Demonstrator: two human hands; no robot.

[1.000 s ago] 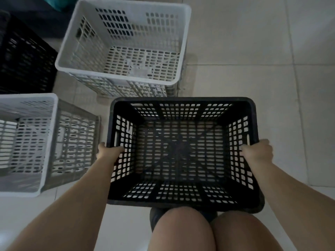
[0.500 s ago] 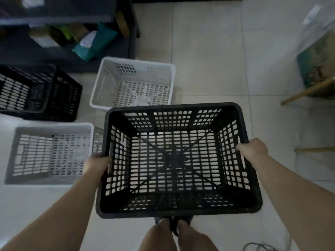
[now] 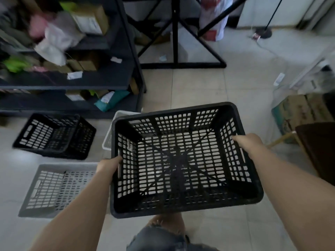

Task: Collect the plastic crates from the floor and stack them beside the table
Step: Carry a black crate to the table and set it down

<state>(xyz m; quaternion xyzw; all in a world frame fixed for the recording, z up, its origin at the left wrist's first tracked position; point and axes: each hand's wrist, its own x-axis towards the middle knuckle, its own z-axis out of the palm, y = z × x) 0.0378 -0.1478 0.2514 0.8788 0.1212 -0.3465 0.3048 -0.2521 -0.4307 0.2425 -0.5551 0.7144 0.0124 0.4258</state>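
Observation:
I hold a black plastic crate (image 3: 181, 205) in the air in front of me, opening up. My left hand (image 3: 108, 164) grips its left side wall and my right hand (image 3: 248, 144) grips its right side wall. On the floor to the left lie a second black crate (image 3: 54, 135), tipped on its side, and a grey crate (image 3: 54, 187), also on its side. A white crate (image 3: 110, 134) shows only as a corner behind the held crate. The black table frame (image 3: 175, 42) stands ahead.
A dark shelf unit (image 3: 101, 78) full of boxes and bags fills the upper left. Cardboard boxes (image 3: 299, 109) and a wooden chair (image 3: 315, 147) stand at the right. A white and red bag (image 3: 213, 17) leans behind the table frame. Pale tiled floor lies ahead.
I have risen from a crouch with the black crate lifted off the floor. The view has swung up, so the shelf and table frame now show and the floor crates look smaller.

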